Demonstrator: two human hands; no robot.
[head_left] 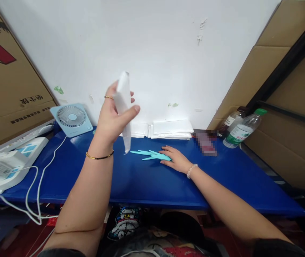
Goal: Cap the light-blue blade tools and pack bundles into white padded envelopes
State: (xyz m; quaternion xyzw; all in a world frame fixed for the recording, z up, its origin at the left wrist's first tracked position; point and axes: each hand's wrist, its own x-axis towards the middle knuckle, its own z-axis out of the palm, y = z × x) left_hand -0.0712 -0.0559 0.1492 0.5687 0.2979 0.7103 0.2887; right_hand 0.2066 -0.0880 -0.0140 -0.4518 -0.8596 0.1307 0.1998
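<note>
My left hand (111, 116) is raised above the table, its thumb and fingers closed round a flat white packet (124, 92). The packet is held nearly upright with a narrow side towards me, and its lower end has a loose, creased edge. My right hand (178, 159) lies low over a loose bunch of thin turquoise sticks (152, 154) on the blue table (152, 185). Its fingers are stretched out across the sticks' right ends, which are partly hidden beneath them. The sticks' other ends fan out to the left.
White packets (172, 128) are stacked against the wall. A blue fan (72, 117) and a white power strip (15, 166) with cables occupy the left. On the right are a green-capped bottle (243, 130), a dark bottle (230, 121) and a blurred-out item (206, 142). Cardboard (283, 125) borders the right.
</note>
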